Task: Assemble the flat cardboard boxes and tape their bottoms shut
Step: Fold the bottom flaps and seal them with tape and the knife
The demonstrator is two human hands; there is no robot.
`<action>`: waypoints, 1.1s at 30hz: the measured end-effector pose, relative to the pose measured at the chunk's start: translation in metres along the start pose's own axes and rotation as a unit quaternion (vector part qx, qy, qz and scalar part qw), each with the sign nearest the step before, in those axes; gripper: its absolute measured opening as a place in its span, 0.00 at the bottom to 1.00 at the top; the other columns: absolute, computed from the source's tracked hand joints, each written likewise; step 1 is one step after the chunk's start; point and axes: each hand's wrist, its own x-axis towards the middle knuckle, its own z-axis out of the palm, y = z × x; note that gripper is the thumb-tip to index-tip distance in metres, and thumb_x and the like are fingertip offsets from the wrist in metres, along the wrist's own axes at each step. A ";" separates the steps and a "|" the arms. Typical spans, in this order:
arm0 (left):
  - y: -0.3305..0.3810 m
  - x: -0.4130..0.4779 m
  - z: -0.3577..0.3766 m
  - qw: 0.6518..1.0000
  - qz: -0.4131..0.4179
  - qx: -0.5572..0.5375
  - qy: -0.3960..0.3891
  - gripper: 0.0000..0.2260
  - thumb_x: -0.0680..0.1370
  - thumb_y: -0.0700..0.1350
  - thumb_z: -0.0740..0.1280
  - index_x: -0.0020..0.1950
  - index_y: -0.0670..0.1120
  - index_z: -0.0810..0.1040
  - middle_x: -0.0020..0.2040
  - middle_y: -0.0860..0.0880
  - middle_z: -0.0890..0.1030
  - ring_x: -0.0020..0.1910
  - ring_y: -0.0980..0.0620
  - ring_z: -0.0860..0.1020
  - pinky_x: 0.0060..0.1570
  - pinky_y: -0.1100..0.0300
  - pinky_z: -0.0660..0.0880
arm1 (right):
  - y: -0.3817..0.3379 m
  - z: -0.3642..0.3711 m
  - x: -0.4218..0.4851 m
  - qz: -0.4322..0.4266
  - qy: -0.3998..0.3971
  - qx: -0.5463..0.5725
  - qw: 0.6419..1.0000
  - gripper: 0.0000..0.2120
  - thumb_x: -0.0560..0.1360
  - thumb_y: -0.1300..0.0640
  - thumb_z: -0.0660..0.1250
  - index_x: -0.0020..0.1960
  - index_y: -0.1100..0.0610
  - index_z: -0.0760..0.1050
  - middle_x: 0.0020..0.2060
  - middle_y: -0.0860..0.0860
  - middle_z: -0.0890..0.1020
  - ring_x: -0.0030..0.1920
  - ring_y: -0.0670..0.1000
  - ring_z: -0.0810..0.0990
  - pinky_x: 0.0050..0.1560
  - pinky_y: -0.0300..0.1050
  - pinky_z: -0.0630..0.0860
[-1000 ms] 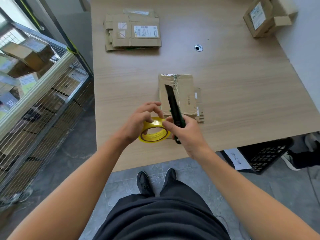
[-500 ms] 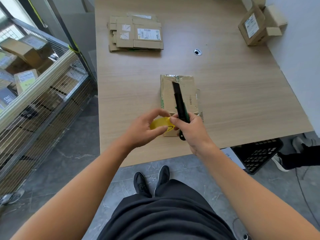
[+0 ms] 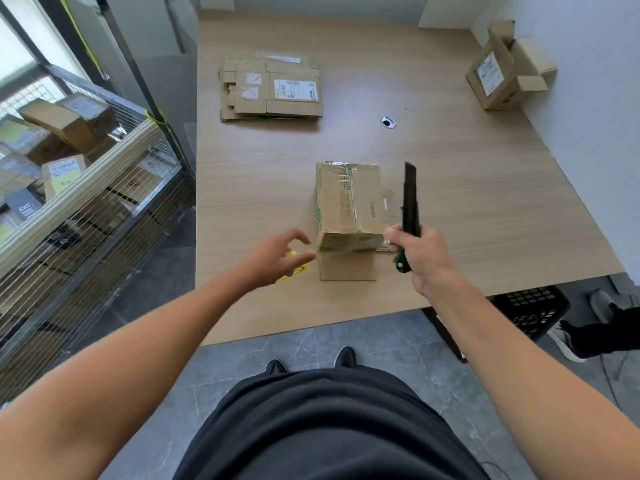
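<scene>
A small assembled cardboard box (image 3: 349,202) lies on the wooden table (image 3: 485,188) with shiny tape across its upturned face and a flap (image 3: 348,268) spread toward me. My right hand (image 3: 420,254) grips a green and black utility knife (image 3: 410,209), blade pointing away, just right of the box. My left hand (image 3: 275,259) hovers to the left of the box with its fingers spread, over the yellow tape roll (image 3: 294,268), which lies mostly hidden beneath it on the table. A stack of flat cardboard boxes (image 3: 272,88) lies at the far left.
An open box (image 3: 498,76) with a label stands at the far right by the wall. A cable hole (image 3: 388,122) sits mid-table. A wire cage (image 3: 69,188) with parcels stands left of the table. A black crate (image 3: 533,310) and another person's shoe are under the right edge.
My hands have parted. The left hand has let the tape roll down onto the table and opened above it. The right hand has carried the knife to the right side of the box.
</scene>
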 end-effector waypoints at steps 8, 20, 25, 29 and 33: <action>0.014 0.052 -0.025 0.998 0.005 0.053 -0.036 0.06 0.81 0.54 0.67 0.48 0.57 0.83 0.25 0.55 0.76 0.20 0.53 0.71 0.22 0.63 0.69 | 0.046 -0.036 0.041 0.048 0.034 0.063 0.996 0.06 0.75 0.62 0.73 0.44 0.55 0.77 0.30 0.50 0.74 0.28 0.47 0.72 0.32 0.45 0.73; 0.003 0.106 -0.011 0.963 -0.009 0.266 0.034 0.13 0.76 0.64 0.68 0.50 0.57 0.85 0.44 0.52 0.84 0.43 0.52 0.76 0.41 0.59 0.68 | 0.088 -0.020 0.107 0.078 0.015 0.019 0.997 0.05 0.73 0.57 0.72 0.42 0.53 0.76 0.34 0.52 0.74 0.27 0.46 0.70 0.34 0.49 0.71; -0.011 0.109 0.005 0.956 -0.034 0.287 0.041 0.27 0.67 0.76 0.61 0.50 0.58 0.84 0.40 0.53 0.82 0.39 0.50 0.78 0.41 0.54 0.77 | 0.104 -0.021 0.119 0.046 -0.024 0.054 0.997 0.04 0.74 0.56 0.72 0.44 0.54 0.77 0.31 0.45 0.79 0.32 0.46 0.77 0.34 0.43 0.77; -0.023 0.109 0.020 0.938 0.062 0.310 0.145 0.27 0.72 0.74 0.60 0.49 0.54 0.85 0.37 0.49 0.84 0.37 0.46 0.81 0.35 0.57 0.75 | 0.117 -0.025 0.130 -0.063 -0.044 -0.032 0.997 0.07 0.77 0.48 0.70 0.47 0.50 0.77 0.34 0.50 0.79 0.35 0.52 0.77 0.37 0.50 0.76; -0.021 0.113 0.024 0.927 0.079 0.317 0.184 0.23 0.72 0.70 0.62 0.47 0.54 0.85 0.36 0.49 0.84 0.36 0.45 0.81 0.32 0.58 0.73 | 0.123 -0.029 0.147 -0.202 0.008 -0.145 0.969 0.12 0.78 0.44 0.71 0.54 0.52 0.78 0.43 0.53 0.78 0.44 0.47 0.79 0.46 0.49 0.78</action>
